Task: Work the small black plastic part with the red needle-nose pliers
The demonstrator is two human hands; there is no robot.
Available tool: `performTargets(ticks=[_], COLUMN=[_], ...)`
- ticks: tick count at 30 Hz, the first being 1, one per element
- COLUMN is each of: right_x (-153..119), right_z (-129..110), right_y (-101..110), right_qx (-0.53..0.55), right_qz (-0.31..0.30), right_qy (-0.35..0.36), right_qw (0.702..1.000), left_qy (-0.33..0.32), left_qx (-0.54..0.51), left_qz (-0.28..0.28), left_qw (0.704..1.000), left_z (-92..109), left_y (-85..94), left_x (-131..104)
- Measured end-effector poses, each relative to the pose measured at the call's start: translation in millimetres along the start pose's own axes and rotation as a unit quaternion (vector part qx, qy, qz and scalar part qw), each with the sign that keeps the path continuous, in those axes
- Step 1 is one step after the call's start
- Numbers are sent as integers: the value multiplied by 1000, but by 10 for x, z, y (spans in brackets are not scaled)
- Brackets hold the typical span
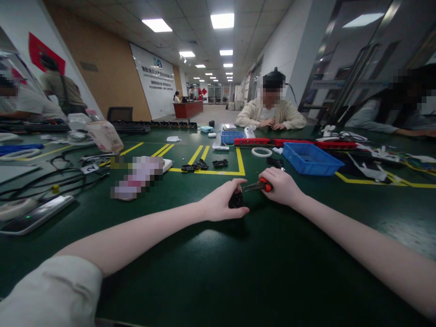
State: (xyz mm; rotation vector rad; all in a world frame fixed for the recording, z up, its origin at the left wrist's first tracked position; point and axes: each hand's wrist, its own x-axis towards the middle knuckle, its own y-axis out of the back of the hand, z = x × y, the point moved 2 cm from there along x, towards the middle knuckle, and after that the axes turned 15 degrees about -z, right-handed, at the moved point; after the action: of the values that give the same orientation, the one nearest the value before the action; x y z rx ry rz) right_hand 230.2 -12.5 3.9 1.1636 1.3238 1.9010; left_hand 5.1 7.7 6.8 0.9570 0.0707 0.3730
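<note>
My left hand [223,200] is closed around a small black part [235,200], most of which the fingers and palm hide. In my right hand [281,185] is a pair of needle-nose pliers [265,184] with red-orange grips. The pliers' narrow jaws point left toward the black part, with a small gap between jaw tips and left fingers; nothing shows in the jaws. Several black pieces [195,167] lie beyond my hands on the green table, and another black piece [220,163] lies to their right, inside the yellow tape lines.
A blue tray [311,159] stands beyond my right hand, near a white ring [261,152]. On the left lie a phone [138,178], black cables [64,175] and a white device [37,214]. Across the green table [204,281] sits a person [270,111] wearing headgear.
</note>
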Motion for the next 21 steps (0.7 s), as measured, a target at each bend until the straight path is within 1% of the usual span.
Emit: performTargets(ticks=[3,6,10,14,16,21], right_x=[-4,-18,-27,-23,-19,-6], right_z=[-42,-104,-206,-229,-215,-197], right_y=[31,49,52,51,50,42], right_qx=[1,8,14,2,-5,-21], right_qz=[-4,-2,-5,-9,-10,-16], right_qy=[11,10,15,19,15,4], right_qw=[1000,1000,1000,1000,1000,1000], left_qy=[15,14,-32,-21,-16,-11], left_qx=[-5,-45,-117,-174,-187,-200], left_qz=[-6,-38,-69,-73,-82,-105], left_qw=[1000,998,990,982,979,974], left_z=[67,75,-24,-153,-167,-118], left_y=[-8,4,15,13,17,38], left_x=[-6,2,38,84,98,103])
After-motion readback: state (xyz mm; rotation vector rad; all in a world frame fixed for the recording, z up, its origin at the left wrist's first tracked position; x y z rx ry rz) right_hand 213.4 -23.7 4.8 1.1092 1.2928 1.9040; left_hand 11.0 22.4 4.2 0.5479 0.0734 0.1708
